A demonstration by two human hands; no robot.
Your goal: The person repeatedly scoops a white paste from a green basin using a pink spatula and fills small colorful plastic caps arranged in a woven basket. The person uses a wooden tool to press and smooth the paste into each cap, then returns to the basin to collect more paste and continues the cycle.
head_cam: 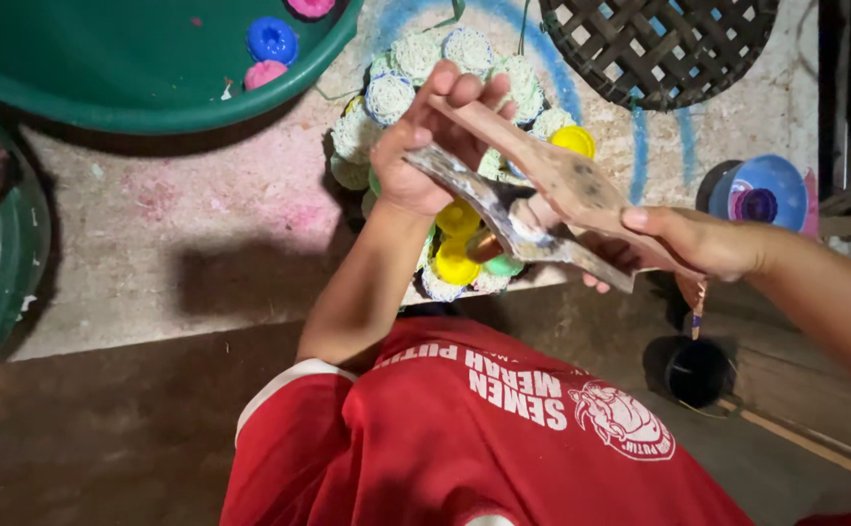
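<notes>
Quick count: two green tubs (153,97), one woven basket (659,49), one blue bowl (761,190), one black cup (695,370). In the top tub: one blue mold (272,39), two pink molds (265,74). Three yellow molds (457,261) in the pile.

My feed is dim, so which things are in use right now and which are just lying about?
In use:
- left hand and right hand, both gripping the hinged wooden press
- small moulded cups below it

Lying about:
- green basin
- woven basket
- blue bowl
- black cup

Basin (153,88) left, woven basket (659,49) right, moulds (416,58) between.
</notes>
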